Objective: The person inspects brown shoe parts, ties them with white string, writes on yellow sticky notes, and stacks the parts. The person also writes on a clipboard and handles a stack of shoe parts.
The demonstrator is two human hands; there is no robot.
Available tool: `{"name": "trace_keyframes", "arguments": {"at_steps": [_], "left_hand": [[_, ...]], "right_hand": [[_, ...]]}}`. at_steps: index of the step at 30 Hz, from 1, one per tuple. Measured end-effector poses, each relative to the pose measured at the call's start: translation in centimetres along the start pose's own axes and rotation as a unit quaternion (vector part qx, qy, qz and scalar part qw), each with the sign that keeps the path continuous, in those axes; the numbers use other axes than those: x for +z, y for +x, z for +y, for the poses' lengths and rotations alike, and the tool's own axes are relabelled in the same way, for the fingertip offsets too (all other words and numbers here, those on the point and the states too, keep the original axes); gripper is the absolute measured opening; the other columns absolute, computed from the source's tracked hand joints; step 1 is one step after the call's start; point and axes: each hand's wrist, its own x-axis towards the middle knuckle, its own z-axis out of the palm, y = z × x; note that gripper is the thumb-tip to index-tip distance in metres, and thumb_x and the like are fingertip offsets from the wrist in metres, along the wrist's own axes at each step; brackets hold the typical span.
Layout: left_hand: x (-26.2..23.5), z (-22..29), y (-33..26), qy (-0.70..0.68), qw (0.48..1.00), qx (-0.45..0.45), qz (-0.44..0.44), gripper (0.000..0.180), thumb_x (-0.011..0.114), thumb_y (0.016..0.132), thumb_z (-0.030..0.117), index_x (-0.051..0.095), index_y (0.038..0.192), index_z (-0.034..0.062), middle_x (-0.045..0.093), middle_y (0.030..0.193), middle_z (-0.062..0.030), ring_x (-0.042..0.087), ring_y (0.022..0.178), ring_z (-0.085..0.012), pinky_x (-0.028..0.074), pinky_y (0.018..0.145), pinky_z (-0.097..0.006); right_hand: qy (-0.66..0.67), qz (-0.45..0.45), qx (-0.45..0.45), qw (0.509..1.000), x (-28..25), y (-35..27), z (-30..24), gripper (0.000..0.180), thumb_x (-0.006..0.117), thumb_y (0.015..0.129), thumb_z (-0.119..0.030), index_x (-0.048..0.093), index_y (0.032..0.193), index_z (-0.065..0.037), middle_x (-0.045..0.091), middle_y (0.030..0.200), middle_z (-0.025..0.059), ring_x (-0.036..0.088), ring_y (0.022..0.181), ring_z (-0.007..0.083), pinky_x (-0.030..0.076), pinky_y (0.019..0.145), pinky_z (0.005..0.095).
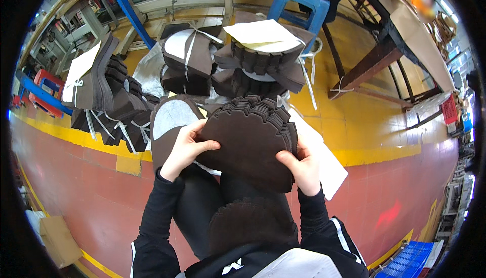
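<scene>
Between my two hands is a thick stack of dark brown cut pieces [243, 141], rounded, with a scalloped edge on the far side. My left hand [190, 146] grips its left side, thumb on the top piece. On the right edge, my right hand [301, 164] is closed with its thumb on top and the other fingers partly hidden behind. Another scalloped brown piece [253, 225] lies on my lap. Just beyond my left hand is a long brown piece with a pale grey oval [174, 118]. White paper sheets [321, 161] lie to the right, partly behind my right hand.
Tied bundles of brown pieces [187, 63] stand ahead, more bundles [109, 90] to the left, and one topped with paper [266, 50] by a blue stool [298, 7]. A wooden table [395, 45] stands far right, a person near it. A cardboard box [59, 240] sits low left.
</scene>
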Motion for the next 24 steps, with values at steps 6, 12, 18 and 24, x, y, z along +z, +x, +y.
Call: {"name": "trace_keyframes", "arguments": {"at_steps": [6,12,18,24], "left_hand": [[-1.3,-1.8,-0.4,-0.058,0.998,0.001,-0.018,0.045,0.074,0.081,0.005,0.058,0.122,-0.0022,0.066,0.112,-0.0059,0.059,0.102,-0.0125,0.044,0.093,-0.028],[-0.9,-2.0,-0.2,-0.109,0.993,-0.037,0.003,0.042,0.073,0.083,0.006,0.058,0.122,-0.0023,0.066,0.114,-0.0073,0.059,0.103,-0.0136,0.044,0.094,-0.029],[-1.3,-2.4,-0.3,-0.095,0.994,-0.045,-0.025,0.055,0.077,0.073,-0.004,0.056,0.123,0.0003,0.064,0.116,-0.0065,0.059,0.105,-0.0141,0.045,0.095,-0.029],[-2.4,-3.1,-0.3,-0.097,0.993,-0.069,-0.021,0.066,0.080,0.066,-0.009,0.053,0.126,0.0016,0.063,0.115,-0.0049,0.059,0.106,-0.0144,0.046,0.095,-0.029]], "right_hand": [[0.063,-0.019,0.003,0.998,-1.3,-1.3,1.5,0.043,0.051,0.098,-0.013,0.046,0.137,0.005,0.057,0.130,0.0120,0.052,0.119,0.0177,0.037,0.103,0.0291],[0.118,-0.030,0.006,0.993,-1.8,-1.3,2.0,0.046,0.054,0.096,-0.010,0.045,0.138,0.006,0.055,0.134,0.0139,0.052,0.118,0.0169,0.038,0.102,0.0289],[0.064,-0.050,-0.006,0.997,-1.0,-1.0,1.9,0.050,0.057,0.091,-0.002,0.045,0.140,0.002,0.060,0.128,0.0135,0.059,0.108,0.0134,0.045,0.093,0.0256],[0.013,0.006,-0.032,0.999,0.8,-1.1,0.3,0.043,0.065,0.085,0.004,0.058,0.127,0.003,0.070,0.106,0.0148,0.065,0.091,0.0112,0.050,0.084,0.0236]]}}
